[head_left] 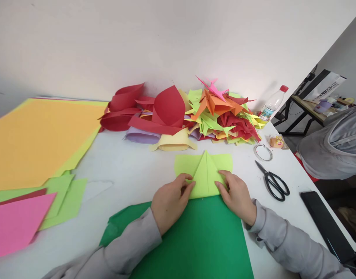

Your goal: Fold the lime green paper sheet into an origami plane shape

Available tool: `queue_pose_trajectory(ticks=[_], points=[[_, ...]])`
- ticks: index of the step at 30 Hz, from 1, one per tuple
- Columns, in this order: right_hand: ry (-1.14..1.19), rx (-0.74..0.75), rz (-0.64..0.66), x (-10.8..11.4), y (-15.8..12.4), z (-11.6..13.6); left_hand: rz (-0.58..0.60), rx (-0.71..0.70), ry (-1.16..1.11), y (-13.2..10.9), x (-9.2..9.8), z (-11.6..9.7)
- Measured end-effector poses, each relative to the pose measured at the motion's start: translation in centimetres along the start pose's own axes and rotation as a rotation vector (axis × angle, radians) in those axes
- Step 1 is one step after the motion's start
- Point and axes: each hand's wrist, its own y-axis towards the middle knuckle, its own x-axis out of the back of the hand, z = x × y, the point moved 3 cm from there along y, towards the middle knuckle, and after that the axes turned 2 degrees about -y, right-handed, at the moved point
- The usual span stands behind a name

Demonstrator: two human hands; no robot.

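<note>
A lime-green sheet of paper (206,182), folded to a point at its top with a crease down the middle, lies across the upper edge of a large green sheet (201,240). My left hand (173,199) pinches its left side between thumb and fingers. On the opposite side, my right hand (234,193) grips the folded edge with thumb and forefinger. Flat side flaps of the lime paper spread out behind the point.
Folded paper shapes, red ones (169,108) and an orange one (215,104) among them, are heaped along the wall. Scissors (272,181), a tape roll (263,152), a bottle (272,104) and a black case (326,224) lie rightward. Orange paper (47,139) and pink paper (21,223) occupy the left.
</note>
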Motion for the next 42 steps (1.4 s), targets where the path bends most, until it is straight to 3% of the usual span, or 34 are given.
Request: queue_pose_trajectory(ticks=[20, 36, 42], points=[[-0.294, 0.075, 0.040, -0.1, -0.7, 1.5, -0.092, -0.379, 0.492, -1.4, -1.4, -1.2], [-0.352, 0.093, 0.041, -0.3, -0.3, 1.3, -0.009, -0.285, 0.531, -0.9, -1.3, -1.6], [-0.369, 0.088, 0.050, -0.3, -0.3, 1.3, -0.023, -0.153, 0.413, -1.0, -0.8, -0.6]])
